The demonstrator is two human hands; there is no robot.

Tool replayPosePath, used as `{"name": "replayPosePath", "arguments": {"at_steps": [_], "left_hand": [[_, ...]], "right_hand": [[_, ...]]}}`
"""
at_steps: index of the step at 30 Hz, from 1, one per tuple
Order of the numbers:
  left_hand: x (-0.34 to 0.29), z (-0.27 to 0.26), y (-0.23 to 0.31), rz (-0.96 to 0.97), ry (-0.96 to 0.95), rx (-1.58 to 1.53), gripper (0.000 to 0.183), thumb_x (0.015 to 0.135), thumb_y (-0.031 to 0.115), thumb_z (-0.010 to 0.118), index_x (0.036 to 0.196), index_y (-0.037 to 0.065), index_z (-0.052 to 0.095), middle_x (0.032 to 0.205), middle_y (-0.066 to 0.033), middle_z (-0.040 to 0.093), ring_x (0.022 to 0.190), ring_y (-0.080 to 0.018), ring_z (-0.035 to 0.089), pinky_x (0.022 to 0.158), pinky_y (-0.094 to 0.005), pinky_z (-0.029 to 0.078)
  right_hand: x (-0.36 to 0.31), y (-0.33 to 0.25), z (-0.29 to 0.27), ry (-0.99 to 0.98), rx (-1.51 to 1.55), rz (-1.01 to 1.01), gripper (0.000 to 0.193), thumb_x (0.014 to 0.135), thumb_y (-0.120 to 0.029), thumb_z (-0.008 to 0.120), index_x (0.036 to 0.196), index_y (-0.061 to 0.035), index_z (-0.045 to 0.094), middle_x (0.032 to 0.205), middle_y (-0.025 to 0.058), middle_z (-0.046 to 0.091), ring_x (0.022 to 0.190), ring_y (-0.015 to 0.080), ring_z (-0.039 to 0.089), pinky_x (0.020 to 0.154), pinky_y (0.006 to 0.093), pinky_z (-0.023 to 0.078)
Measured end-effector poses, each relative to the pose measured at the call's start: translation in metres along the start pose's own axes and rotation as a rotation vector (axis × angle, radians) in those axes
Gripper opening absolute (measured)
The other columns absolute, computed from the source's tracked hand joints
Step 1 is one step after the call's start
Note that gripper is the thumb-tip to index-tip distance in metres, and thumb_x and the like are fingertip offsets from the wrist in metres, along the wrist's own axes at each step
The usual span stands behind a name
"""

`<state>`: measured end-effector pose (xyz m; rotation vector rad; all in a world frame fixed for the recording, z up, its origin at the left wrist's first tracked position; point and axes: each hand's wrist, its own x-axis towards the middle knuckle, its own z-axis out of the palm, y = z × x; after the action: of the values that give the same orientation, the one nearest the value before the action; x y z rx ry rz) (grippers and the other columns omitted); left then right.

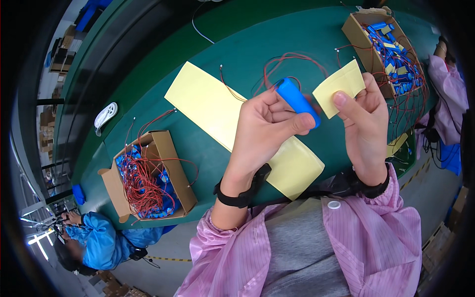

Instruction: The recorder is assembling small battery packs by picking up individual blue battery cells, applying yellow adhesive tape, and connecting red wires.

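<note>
My left hand [255,131] is closed around a blue cylindrical battery [297,101], thumb near its lower end. Red and dark wires [284,55] trail from behind the battery over the table. My right hand [366,126] pinches a small pale yellow paper piece [339,85] between thumb and fingers, just right of the battery and apart from it. Beneath my left hand, a long pale yellow sheet [200,101] lies slantwise across the table; my left hand and wrist hide part of it.
An open cardboard box [178,171] of wired blue batteries stands at left on the green table [232,47]. A second such box [356,42] sits at far right. A white object [105,117] lies near the far left edge. People [106,237] are on both sides.
</note>
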<state>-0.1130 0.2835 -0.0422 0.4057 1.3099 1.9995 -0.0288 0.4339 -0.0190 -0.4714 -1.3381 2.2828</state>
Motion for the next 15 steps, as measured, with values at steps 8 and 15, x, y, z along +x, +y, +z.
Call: {"name": "replayPosePath", "arguments": {"at_steps": [8,15], "left_hand": [[-0.005,-0.016,-0.003,0.022,0.042,-0.123,0.028,0.076,0.001,0.078,0.098,-0.001,0.061,0.086,-0.0061,0.069,0.075,-0.0122,0.068,0.067,-0.0235,0.056],[-0.009,-0.013,0.000,0.078,0.088,-0.071,0.029,0.072,0.000,0.082,0.090,0.000,0.060,0.084,-0.0066,0.070,0.078,-0.0108,0.069,0.068,-0.0216,0.054]], "right_hand": [[-0.004,0.014,0.020,-0.022,0.023,0.011,0.038,0.078,0.005,0.073,0.099,-0.0048,0.044,0.103,0.0117,0.064,0.092,0.0167,0.066,0.082,0.0276,0.052],[-0.002,0.019,0.026,-0.008,-0.032,0.022,0.035,0.079,0.005,0.072,0.098,-0.0052,0.044,0.099,0.0107,0.065,0.088,0.0147,0.065,0.078,0.0261,0.052]]}}
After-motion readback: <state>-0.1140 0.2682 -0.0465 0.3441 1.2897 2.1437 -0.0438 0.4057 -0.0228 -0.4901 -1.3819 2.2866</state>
